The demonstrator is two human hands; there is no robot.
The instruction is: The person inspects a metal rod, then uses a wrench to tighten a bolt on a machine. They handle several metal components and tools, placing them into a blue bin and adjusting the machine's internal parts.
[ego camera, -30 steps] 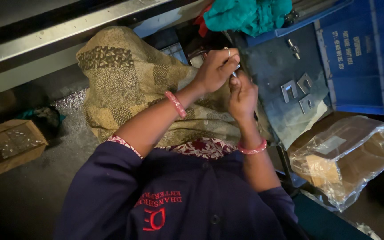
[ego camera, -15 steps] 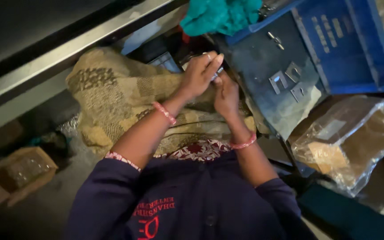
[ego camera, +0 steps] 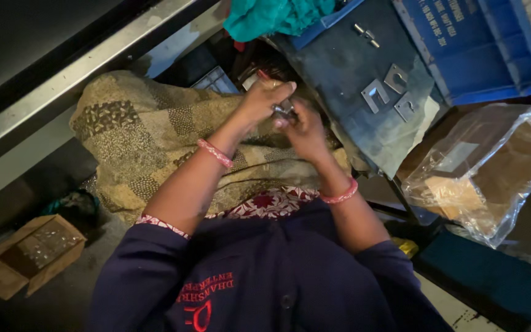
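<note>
Both hands meet over the patterned cloth (ego camera: pixel 136 135): the left hand (ego camera: pixel 264 98) and right hand (ego camera: pixel 302 129) pinch one small metal part (ego camera: pixel 284 110) between their fingers. Compared with half a second ago, they remain together at this cloth. Three metal brackets (ego camera: pixel 391 89) lie on the dark tray (ego camera: pixel 339 67) beside them.

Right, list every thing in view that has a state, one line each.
Left hand: closed on a small metal part.
Right hand: gripping the same part.
Cardboard box: open.
Clear plastic bag: crumpled around a brown carton.
Metal brackets: lying loose on the dark lid.
</note>
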